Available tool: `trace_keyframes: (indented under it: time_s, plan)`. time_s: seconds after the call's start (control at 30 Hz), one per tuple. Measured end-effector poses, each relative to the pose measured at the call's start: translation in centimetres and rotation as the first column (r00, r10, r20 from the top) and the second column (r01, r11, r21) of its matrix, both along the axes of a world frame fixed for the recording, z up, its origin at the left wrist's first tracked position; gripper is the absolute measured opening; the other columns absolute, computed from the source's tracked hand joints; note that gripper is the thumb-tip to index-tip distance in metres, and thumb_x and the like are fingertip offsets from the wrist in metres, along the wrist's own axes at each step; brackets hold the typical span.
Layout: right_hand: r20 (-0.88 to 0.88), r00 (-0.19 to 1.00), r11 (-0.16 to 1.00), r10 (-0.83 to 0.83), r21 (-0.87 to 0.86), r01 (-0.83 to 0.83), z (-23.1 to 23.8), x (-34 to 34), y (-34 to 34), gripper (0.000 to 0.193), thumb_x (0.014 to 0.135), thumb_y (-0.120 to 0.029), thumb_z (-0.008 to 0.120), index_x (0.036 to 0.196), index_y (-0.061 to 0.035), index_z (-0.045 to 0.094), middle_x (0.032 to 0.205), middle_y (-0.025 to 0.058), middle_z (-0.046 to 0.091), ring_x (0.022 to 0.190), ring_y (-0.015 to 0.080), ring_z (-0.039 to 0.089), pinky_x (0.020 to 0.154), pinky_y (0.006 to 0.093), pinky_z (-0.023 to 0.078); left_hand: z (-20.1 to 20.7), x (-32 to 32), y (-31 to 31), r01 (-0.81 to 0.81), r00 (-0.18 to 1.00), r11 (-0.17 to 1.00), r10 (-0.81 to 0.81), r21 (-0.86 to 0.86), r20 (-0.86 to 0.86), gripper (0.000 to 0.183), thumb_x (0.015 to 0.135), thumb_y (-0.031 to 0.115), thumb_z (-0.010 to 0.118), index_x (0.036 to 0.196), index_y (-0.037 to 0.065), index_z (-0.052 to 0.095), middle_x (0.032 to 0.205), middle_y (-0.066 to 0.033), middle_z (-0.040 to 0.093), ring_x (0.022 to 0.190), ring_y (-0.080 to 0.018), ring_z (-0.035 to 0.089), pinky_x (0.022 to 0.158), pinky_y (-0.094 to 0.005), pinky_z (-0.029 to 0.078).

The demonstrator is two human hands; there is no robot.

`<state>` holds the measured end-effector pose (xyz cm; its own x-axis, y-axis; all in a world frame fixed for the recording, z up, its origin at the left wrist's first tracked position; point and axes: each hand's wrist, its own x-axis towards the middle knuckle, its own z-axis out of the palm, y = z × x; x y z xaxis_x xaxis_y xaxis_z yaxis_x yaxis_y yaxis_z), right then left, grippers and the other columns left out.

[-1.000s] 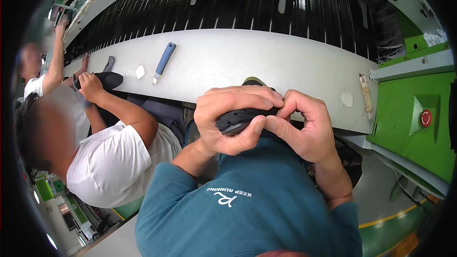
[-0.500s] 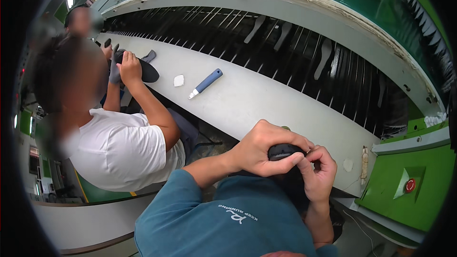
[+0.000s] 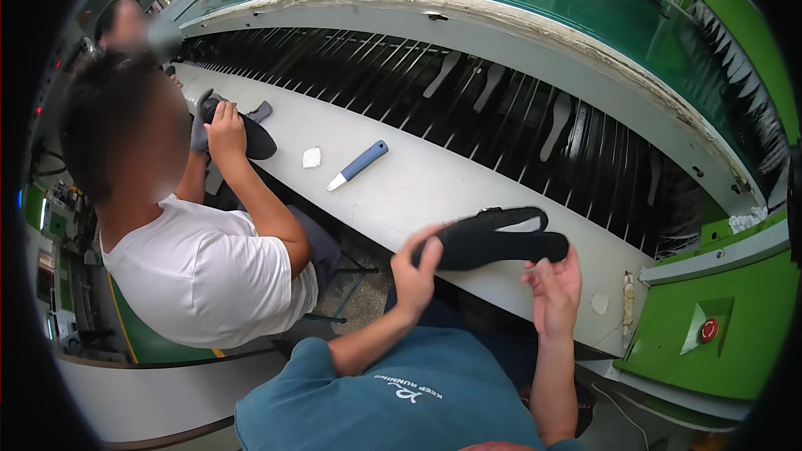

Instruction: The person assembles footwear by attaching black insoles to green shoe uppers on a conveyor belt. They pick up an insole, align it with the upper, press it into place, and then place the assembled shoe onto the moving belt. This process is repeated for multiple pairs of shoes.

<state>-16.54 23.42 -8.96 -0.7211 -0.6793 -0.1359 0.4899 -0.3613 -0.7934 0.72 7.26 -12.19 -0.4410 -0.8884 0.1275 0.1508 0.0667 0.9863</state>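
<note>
A black shoe upper (image 3: 480, 249) is stretched lengthwise between my hands over the near edge of the pale bench. Its flat underside faces me, and a rim with an open gap shows along the far side at the right. Around its left end my left hand (image 3: 413, 281) is closed, thumb on the near face. My right hand (image 3: 556, 294) pinches the rounded right end from below with its fingertips. Beyond my hands, a blue-handled tool with a pale blade (image 3: 359, 165) lies on the bench, beside a small white block (image 3: 312, 157).
To my left a co-worker in a white shirt (image 3: 213, 276) holds a dark shoe piece (image 3: 259, 140). Behind the bench (image 3: 401, 209) a slatted conveyor (image 3: 501, 138) carries several grey sole-shaped pieces. A green machine panel with a red button (image 3: 709, 331) stands at the right.
The shoe upper has turned from end-on to lengthwise. My hands, close together before, have moved apart to its two ends, the left hand going left. The co-worker's head has shifted slightly.
</note>
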Motion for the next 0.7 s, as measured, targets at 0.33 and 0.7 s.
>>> trace_keyframes:
  time_s: [0.33,0.7]
  plan:
    - [-0.853,0.520,0.911,-0.039,0.184,0.370,5.7,0.0,-5.7,0.040,0.078,-0.015,0.099,0.103,-0.0059,0.070,0.096,0.0025,0.060,0.077,0.0131,0.055,0.070,0.0279,0.046,-0.6,-8.9,-3.2,0.176,0.972,0.969,-0.144,0.175,-0.183,0.081,0.100,0.021,0.084,0.165,0.006,0.038,0.124,-0.0097,0.063,0.108,-0.0157,0.066,0.099,-0.0330,0.054]
    - [-0.951,0.293,0.893,-0.101,0.043,0.449,7.3,0.2,-2.0,0.025,0.077,-0.005,0.088,0.090,-0.0071,0.067,0.077,0.0052,0.062,0.072,0.0223,0.059,0.062,0.0366,0.047,7.5,-10.8,-3.2,0.233,0.956,0.797,-0.293,-0.557,-0.020,0.072,0.080,0.020,0.095,0.143,0.006,0.062,0.115,-0.0103,0.058,0.104,-0.0218,0.060,0.093,-0.0353,0.051]
